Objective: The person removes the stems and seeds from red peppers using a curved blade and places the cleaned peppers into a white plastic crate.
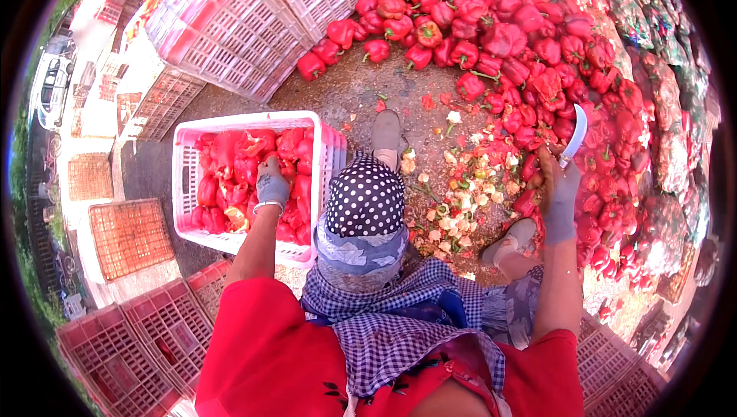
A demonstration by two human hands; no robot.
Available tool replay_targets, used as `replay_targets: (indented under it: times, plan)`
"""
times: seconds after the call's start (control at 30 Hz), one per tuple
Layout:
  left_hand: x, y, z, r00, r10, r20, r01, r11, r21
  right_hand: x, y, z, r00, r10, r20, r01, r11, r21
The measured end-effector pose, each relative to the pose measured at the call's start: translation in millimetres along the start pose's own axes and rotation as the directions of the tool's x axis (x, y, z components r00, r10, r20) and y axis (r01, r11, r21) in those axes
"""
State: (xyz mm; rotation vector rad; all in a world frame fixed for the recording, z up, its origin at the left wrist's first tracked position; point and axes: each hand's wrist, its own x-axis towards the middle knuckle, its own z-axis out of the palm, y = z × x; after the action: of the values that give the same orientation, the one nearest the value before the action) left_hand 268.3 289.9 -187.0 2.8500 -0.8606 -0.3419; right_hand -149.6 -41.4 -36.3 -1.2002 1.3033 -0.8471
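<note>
My left hand (272,187), in a grey-blue glove with bare fingertips, is inside a pink-white plastic crate (181,187). Its fingers curl down among cut red bell peppers (230,179); whatever they grip is hidden. To the right, my right hand (563,191), gloved alike, is closed on the handle of a curved knife (577,131). The pale blade points up and away, over the edge of a large heap of whole red bell peppers (491,29). Some fingertips of this hand reach close to the nearest peppers.
Pale pepper cores and scraps (461,214) litter the ground between my shoes. Stacked crates (230,26) rise behind the filled one; more crates (142,340) stand at lower left. Full sacks (664,118) line the far right. My left knee (365,198), under polka-dot cloth, is beside the crate.
</note>
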Motion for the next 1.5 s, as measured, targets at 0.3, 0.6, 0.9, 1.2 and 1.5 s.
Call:
replay_targets:
  times: [0.3,0.6,0.9,1.2,1.5]
  plan:
    - [34,23,-20,0.958,-0.128,0.258,0.117,0.992,0.056,4,-4,-21,0.997,0.023,-0.07,-0.015,0.993,0.12]
    - [147,178,-93,0.94,0.197,0.279,-0.122,0.957,-0.263,-8,-7,-61,0.995,0.027,-0.096,-0.022,0.998,0.055]
    - [222,379,68,0.963,0.24,0.12,-0.183,0.915,-0.36,-7,-19,-71,0.967,0.19,-0.17,-0.203,0.977,-0.064]
    - [310,445,225,0.98,-0.171,-0.105,-0.011,0.474,-0.88,0,13,-58,0.926,0.199,-0.321,-0.245,0.963,-0.111]
    - [314,478,224,0.977,-0.209,0.033,0.072,0.182,-0.981,2,55,-78,0.967,0.106,-0.234,-0.169,0.948,-0.268]
